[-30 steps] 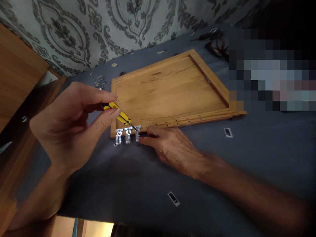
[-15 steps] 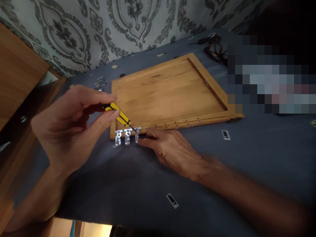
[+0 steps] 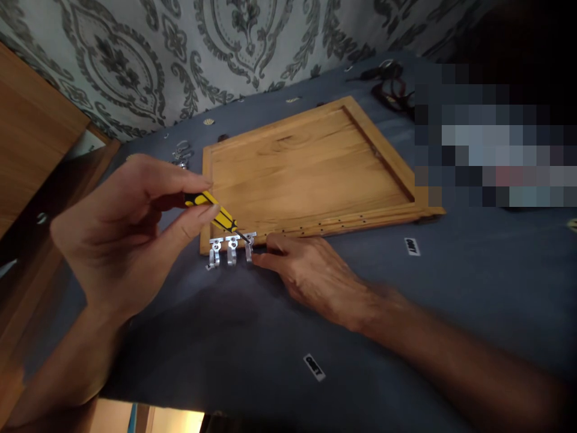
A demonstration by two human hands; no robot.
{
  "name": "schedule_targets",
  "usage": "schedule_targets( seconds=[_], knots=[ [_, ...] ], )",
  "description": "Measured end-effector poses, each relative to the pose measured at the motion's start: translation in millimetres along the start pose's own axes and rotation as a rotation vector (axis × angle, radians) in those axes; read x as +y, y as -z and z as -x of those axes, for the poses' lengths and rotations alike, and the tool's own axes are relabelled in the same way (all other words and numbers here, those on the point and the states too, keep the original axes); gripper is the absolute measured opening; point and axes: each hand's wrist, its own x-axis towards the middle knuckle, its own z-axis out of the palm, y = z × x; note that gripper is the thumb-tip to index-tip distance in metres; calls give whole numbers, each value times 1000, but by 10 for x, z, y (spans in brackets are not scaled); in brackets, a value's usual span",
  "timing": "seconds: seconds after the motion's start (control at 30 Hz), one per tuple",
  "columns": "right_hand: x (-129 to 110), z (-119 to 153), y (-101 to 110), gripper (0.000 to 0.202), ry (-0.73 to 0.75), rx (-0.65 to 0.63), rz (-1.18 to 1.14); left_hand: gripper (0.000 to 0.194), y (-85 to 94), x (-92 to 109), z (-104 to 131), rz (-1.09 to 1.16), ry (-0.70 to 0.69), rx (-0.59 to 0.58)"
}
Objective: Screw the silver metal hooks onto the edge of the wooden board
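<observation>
While its handle lies pinched between the thumb and fingers of the left hand (image 3: 121, 234), a yellow and black screwdriver (image 3: 216, 213) slants down to the right, its dark shaft ending at the rightmost hook (image 3: 249, 248) on a wooden panel (image 3: 288, 168). That left hand is closed on the handle, palm side turned partly toward the panel. The right hand (image 3: 320, 273) comes in from the other side, back of the hand up and fingers bent, with a fingertip against the lower part of the same hook — whether it pinches the metal or merely presses on it, I cannot tell.

Beside that hook sit 2 more, a middle hook (image 3: 232, 249) and a leftmost hook (image 3: 215, 252), so 3 silvery pieces stand in a row at the near left corner. Their flat crosspieces lie on the panel's raised border, and their curved ends reach out past its edge. Small dark holes run along the near border to the right of the hooks.

The panel lies flat on dark blue cloth (image 3: 211, 355) — the lettered patches (image 3: 314, 367) show on it nearby. Loose metal pieces (image 3: 181, 153) lie beyond the left hand, just beside the panel's far left corner, before a patterned backdrop (image 3: 243, 36).
</observation>
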Motion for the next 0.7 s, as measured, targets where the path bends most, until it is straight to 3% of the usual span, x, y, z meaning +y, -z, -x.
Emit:
schedule_targets(
  seconds=[0.23,0.5,0.7],
  knots=[
    [10,-4,-7,38,6,-5,-15,43,20,32,17,10,113,-16],
    [6,-7,5,40,-3,-9,-23,41,-23,4,3,-19,4,18],
    [17,-5,-15,40,3,6,-21,40,14,8,9,-4,100,2]
  ],
)
